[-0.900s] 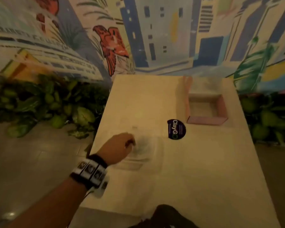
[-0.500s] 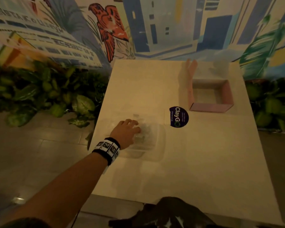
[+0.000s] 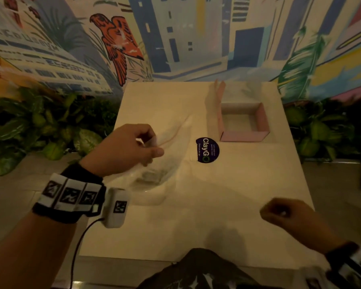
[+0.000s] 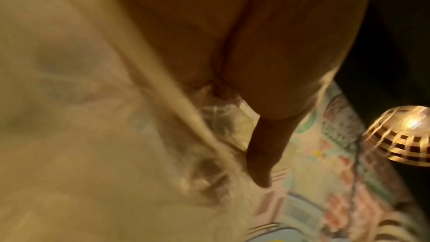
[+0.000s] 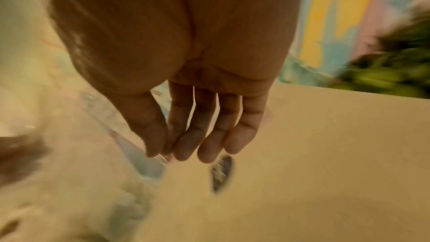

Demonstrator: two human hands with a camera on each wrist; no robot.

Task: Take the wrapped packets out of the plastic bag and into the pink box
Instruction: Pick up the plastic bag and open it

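A clear plastic bag (image 3: 156, 184) hangs above the near left of the cream table (image 3: 227, 195), with greyish wrapped packets (image 3: 152, 176) blurred in its lower end. My left hand (image 3: 150, 146) pinches the bag's upper edge and holds it up off the table. The left wrist view shows that hand (image 4: 258, 154) against the blurred bag (image 4: 69, 98). The pink box (image 3: 244, 136) stands with its lid up at the far right of the table, and its inside looks empty. My right hand (image 3: 273, 213) hovers over the near right of the table, its fingers (image 5: 204, 141) relaxed and holding nothing.
A round dark "ClayGo" sticker (image 3: 207, 150) lies flat between the bag and the box. Green plants (image 3: 50, 130) flank the table on both sides. A painted mural wall (image 3: 175, 38) stands behind it. Dark clothing (image 3: 196, 270) shows at the near edge.
My left hand has gone from resting on the bag on the table to lifting it by its upper edge. My right hand has come into view at the near right.
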